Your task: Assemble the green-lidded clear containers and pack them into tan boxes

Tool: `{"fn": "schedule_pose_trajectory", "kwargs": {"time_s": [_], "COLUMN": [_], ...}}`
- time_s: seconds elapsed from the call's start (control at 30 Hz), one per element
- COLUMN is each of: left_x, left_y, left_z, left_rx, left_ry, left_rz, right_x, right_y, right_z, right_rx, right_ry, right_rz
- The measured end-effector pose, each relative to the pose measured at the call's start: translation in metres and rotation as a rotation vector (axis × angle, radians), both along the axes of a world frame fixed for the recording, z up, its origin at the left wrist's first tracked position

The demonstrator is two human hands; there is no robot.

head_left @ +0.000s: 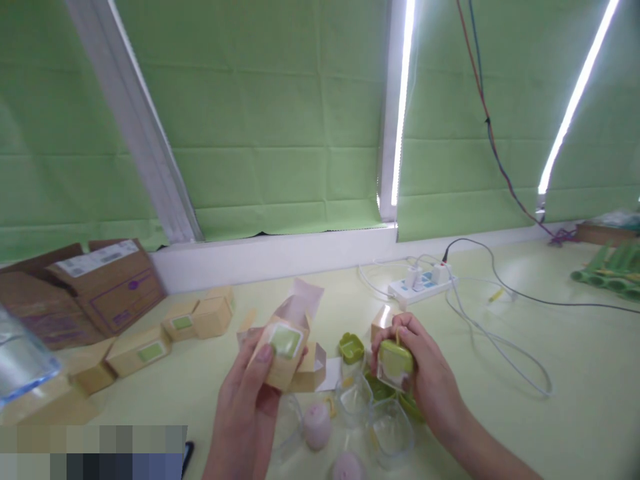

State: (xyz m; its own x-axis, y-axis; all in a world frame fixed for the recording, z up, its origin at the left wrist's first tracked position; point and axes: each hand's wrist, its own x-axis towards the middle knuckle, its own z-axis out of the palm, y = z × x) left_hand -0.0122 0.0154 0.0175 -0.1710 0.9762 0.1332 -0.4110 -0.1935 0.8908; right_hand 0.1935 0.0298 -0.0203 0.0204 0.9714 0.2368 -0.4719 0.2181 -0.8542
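Pink pieces point(317, 425) lie closest, loose on the desk point(590, 373), front-left of the power strip point(425, 285). Clear cups point(355, 395), lidless, rest beside them, also front-left of the power strip; judged not assembled. Left hand point(250, 377): grasping the held box point(281, 357), left of and nearer than the power strip; its flap is raised, so closing appears not done. Right hand point(430, 367): fingers wrapped around the container point(395, 363), in front of the power strip; green top and clear body appear joined, so this unit is judged assembled. Green lids point(351, 348), front-left of the power strip, are detached and judged outstanding. Small boxes point(137, 347), well left of the power strip, appear closed; contents cannot be determined. Carton point(120, 287): farther left of the power strip, behind the small boxes.
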Motion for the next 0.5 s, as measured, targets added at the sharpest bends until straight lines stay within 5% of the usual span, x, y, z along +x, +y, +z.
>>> {"fn": "schedule_pose_trajectory", "kwargs": {"time_s": [0.17,0.37,0.5], "left_x": [0.008,0.015,0.011], "left_y": [-0.007,-0.011,-0.007], "left_z": [-0.01,-0.025,-0.029], "left_rx": [-0.023,0.085,0.116], "left_ry": [0.108,0.418,0.559], "left_rz": [-0.097,-0.21,-0.12], "right_x": [0.001,-0.001,0.011], "right_y": [-0.006,-0.016,-0.003], "right_z": [0.002,0.006,0.012], "right_rx": [0.041,0.21,0.162], "right_ry": [-0.206,-0.55,-0.623], "right_rz": [0.148,0.063,-0.108]}}
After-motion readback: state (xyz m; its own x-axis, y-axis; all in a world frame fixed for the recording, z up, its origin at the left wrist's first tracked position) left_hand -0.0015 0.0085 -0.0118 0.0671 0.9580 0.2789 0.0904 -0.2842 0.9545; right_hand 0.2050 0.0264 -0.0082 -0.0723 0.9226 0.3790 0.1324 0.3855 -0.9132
